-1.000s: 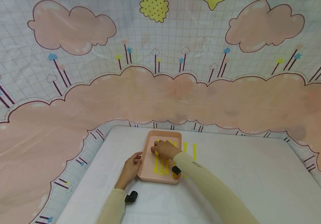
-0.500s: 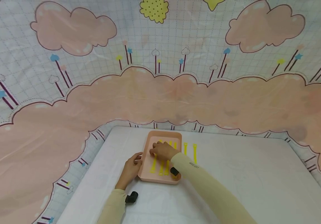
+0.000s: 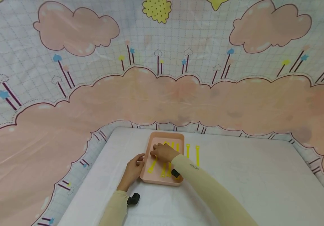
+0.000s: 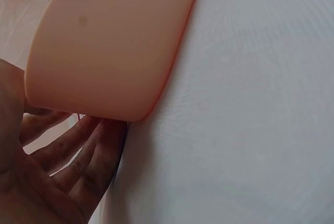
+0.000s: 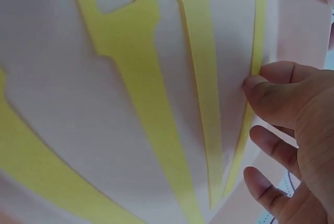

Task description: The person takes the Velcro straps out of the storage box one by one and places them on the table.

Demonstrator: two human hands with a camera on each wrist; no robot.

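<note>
A peach tray [image 3: 162, 182] lies on the white table, with several flat yellow strips [image 5: 143, 96] in it, wide at their ends; one shows an oval slot. My right hand [image 3: 164, 153] is over the left part of the tray. Thumb and index finger pinch the leftmost yellow strip [image 5: 258, 20] along its length, and the other fingers [image 5: 269, 185] spread loosely. That strip slants, its near end [image 3: 151, 169] toward the tray's left wall. My left hand [image 3: 132, 171] rests with relaxed fingers [image 4: 65, 145] against the outside of the left wall.
Two more yellow strips, one nearer the tray [image 3: 188, 150] and one farther right [image 3: 197, 156], lie on the table beyond the tray's right wall. A cloud-patterned cloth [image 3: 178, 97] hangs behind the table. Black wrist cameras [image 3: 133, 199] sit on both forearms.
My right hand has shifted slightly left. The pinched strip's near end has swung left, so it now slants away from the neighbouring strips. The left hand and tray stay in place.
</note>
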